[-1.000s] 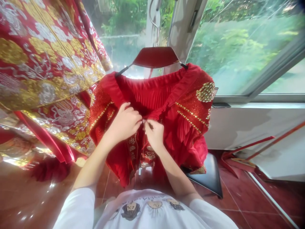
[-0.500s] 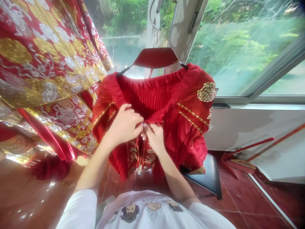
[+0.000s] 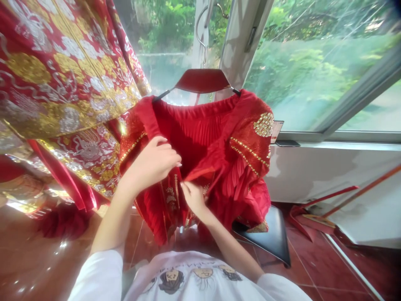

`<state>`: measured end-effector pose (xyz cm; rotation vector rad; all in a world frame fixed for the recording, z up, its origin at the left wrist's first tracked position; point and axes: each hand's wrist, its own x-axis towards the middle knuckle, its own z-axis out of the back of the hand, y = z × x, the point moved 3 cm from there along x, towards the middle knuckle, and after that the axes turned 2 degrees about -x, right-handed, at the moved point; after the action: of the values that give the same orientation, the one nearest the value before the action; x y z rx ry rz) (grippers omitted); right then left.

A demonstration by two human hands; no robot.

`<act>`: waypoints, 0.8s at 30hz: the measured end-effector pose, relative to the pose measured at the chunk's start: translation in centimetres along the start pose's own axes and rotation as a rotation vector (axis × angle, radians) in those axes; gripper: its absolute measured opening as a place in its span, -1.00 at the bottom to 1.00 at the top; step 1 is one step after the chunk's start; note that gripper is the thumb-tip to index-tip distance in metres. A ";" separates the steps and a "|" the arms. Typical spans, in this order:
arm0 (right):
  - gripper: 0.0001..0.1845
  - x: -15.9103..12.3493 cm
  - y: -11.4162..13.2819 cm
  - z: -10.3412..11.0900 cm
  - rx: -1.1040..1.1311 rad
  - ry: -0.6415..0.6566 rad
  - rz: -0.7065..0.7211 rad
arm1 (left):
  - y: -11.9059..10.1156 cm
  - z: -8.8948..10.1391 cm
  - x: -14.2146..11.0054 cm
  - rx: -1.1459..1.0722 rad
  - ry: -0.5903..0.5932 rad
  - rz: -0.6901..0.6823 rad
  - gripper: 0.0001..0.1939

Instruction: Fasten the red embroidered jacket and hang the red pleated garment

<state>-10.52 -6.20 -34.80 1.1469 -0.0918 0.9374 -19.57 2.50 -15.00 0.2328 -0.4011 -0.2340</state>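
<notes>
A red jacket (image 3: 232, 200) with pleated cloth, gold beading and a gold emblem on one shoulder hangs on a dark red hanger (image 3: 203, 80) in front of me. My left hand (image 3: 161, 161) is closed on the left front edge near the neckline. Lower down and to the right, my right hand (image 3: 193, 196) pinches the other front edge between thumb and fingers. The front gapes between my hands, showing the dark inside and an orange-red strip of lining. Whatever lies under my left fingers is hidden.
A heavily embroidered red, gold and silver garment (image 3: 72, 79) hangs at the left. Behind the jacket are windows (image 3: 307, 75) with a metal frame. A black-seated chair (image 3: 272, 238) stands below right; a red dustpan (image 3: 308, 221) lies on the tiled floor (image 3: 303, 263).
My hands, together at the neckline before, are now apart. The right hand has moved down, drawing its front edge away, and the neckline gapes wider. The left hand has shifted slightly left.
</notes>
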 end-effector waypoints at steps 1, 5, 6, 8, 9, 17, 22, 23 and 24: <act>-0.52 -1.0 -0.7 -0.7 -0.012 0.032 -0.002 | 0.2 0.4 -0.4 -0.010 -0.020 0.012 -0.69; -0.50 -3.4 -1.0 -0.4 -0.037 0.111 0.007 | 1.1 1.4 -2.0 -0.085 -0.072 0.054 -0.69; -0.50 -3.4 -0.4 0.6 -0.045 0.156 0.011 | 1.2 1.5 -2.2 -0.120 -0.076 0.058 -0.70; -0.52 -2.4 1.5 3.8 -0.073 0.209 0.023 | 1.3 1.6 -2.5 -0.196 -0.137 0.109 -0.74; -0.54 -1.4 2.7 6.0 -0.100 0.157 0.024 | 1.4 1.8 -2.6 -0.223 -0.214 0.177 -0.74; -0.31 11.8 7.3 16.2 -0.376 -0.866 0.000 | 3.1 -0.4 -0.1 0.038 -0.866 0.857 -0.32; -0.35 14.6 5.8 14.9 -0.576 -0.938 -0.104 | 5.9 -2.6 1.0 0.097 -0.917 0.908 -0.33; -0.39 14.2 5.7 15.3 -0.593 -0.941 -0.122 | 6.4 -2.5 0.7 0.096 -0.905 0.913 -0.37; -0.42 13.8 5.6 15.8 -0.606 -0.936 -0.145 | 6.9 -2.3 0.3 0.097 -0.889 0.914 -0.40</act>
<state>0.47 -10.38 -16.55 0.9115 -0.9693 0.1442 -17.12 9.35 -15.13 0.0074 -1.3490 0.6160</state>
